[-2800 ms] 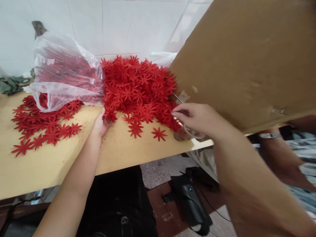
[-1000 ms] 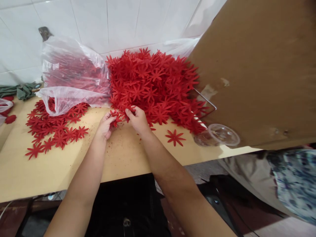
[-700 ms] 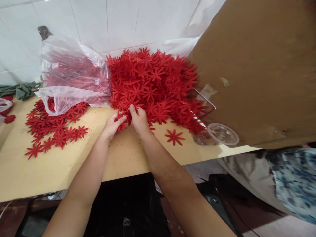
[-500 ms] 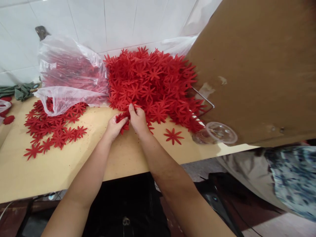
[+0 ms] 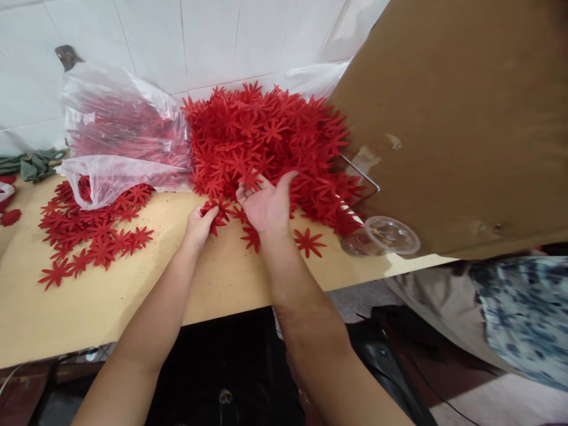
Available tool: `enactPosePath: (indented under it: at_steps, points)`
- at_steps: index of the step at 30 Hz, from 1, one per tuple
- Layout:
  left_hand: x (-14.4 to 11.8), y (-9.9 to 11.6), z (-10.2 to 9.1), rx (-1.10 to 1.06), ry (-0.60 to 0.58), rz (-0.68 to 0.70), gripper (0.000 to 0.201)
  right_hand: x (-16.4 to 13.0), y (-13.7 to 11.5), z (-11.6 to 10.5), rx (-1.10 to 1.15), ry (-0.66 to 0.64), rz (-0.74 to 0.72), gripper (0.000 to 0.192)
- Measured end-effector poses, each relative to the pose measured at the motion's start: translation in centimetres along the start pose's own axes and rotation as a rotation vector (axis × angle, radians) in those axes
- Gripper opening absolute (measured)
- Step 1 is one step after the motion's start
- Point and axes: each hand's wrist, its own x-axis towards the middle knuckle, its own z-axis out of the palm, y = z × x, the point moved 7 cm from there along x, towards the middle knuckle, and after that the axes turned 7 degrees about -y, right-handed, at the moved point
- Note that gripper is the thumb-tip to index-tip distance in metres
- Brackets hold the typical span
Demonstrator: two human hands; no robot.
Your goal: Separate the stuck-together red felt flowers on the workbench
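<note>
My left hand [image 5: 202,223] pinches a few red flower cutouts [image 5: 218,212] with narrow petals, held just over the table. My right hand [image 5: 269,204] is turned palm up with its fingers spread, at the front edge of a large heap of red flower cutouts [image 5: 270,130]. Whether its fingertips touch a flower there cannot be made out. A single red flower [image 5: 309,242] lies on the table to the right of that hand. Another red flower [image 5: 251,238] shows beside the right wrist, partly covered by it.
Behind a loose pile of red flowers [image 5: 100,236] lies a clear plastic bag [image 5: 128,136] full of red pieces. A clear plastic cup [image 5: 390,235] lies by a large cardboard sheet [image 5: 452,130] on the right. Patterned cloth [image 5: 528,319] shows at the far right.
My right hand has let go of the flowers near my left hand, moved right and opened palm up. My left hand keeps its flowers. The view has shifted slightly.
</note>
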Motion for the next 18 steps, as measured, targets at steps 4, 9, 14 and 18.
enactPosePath:
  at_steps: [4,9,14,18]
  points:
    - [0.0,-0.1,-0.1,-0.019,-0.002,-0.008,0.013,0.0,1.6,-0.1,0.058,0.037,0.077,0.012]
    - [0.3,-0.2,-0.2,-0.006,-0.015,0.006,0.015,-0.1,1.0,0.8,0.067,-0.098,0.033,0.014]
    - [0.3,-0.2,-0.2,-0.007,-0.016,0.002,0.015,-0.1,1.5,0.8,-0.03,-0.079,0.074,0.022]
    - [0.2,-0.1,-0.1,-0.002,-0.021,0.005,0.016,-0.2,1.9,-0.1,-0.104,0.037,0.123,0.012]
